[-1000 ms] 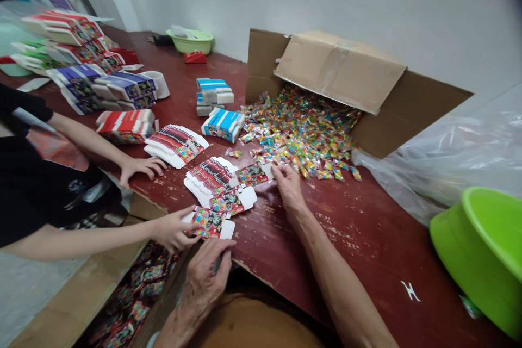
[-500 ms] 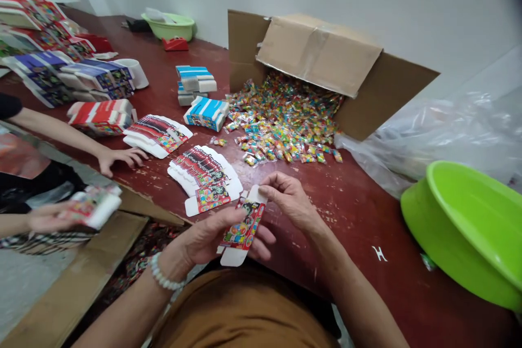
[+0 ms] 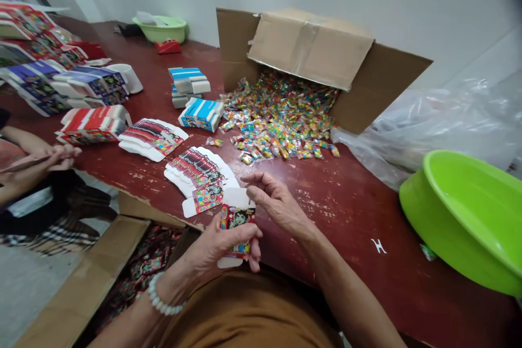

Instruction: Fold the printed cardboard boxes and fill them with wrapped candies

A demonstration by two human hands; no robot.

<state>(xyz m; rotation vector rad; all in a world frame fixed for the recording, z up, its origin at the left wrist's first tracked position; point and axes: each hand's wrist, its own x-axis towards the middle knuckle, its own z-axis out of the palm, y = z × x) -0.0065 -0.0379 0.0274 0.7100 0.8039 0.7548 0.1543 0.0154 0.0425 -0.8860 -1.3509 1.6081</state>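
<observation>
My left hand (image 3: pixel 222 239) is closed around a small red printed carton (image 3: pixel 238 217), thumb across its front and fingers behind. The carton's white top flap stands up, and another white flap sticks out below. My right hand (image 3: pixel 281 201) is beside the top flap, thumb and index finger apart with nothing visible between them; whether the thumb touches the flap I cannot tell. Just beyond lies a fanned row of flat cartons (image 3: pixel 199 174) on the red table (image 3: pixel 326 234), with a second fanned stack (image 3: pixel 153 138) to its left.
A tipped cardboard box (image 3: pixel 310 49) spills wrapped candies (image 3: pixel 281 125) at the back. The green basin (image 3: pixel 457 228) stands at right, near plastic sheeting (image 3: pixel 457 119). Blue bundles (image 3: pixel 202 113) and red bundles (image 3: pixel 93 125) are at left. A co-worker's hands (image 3: pixel 61 157) are far left, above an open carton of wrapped pieces (image 3: pixel 142 266).
The carton has turned more upright in my left hand and its body looks squarer. My right fingers have parted from their pinch on the flap. The co-worker's hands have drawn back from the table together.
</observation>
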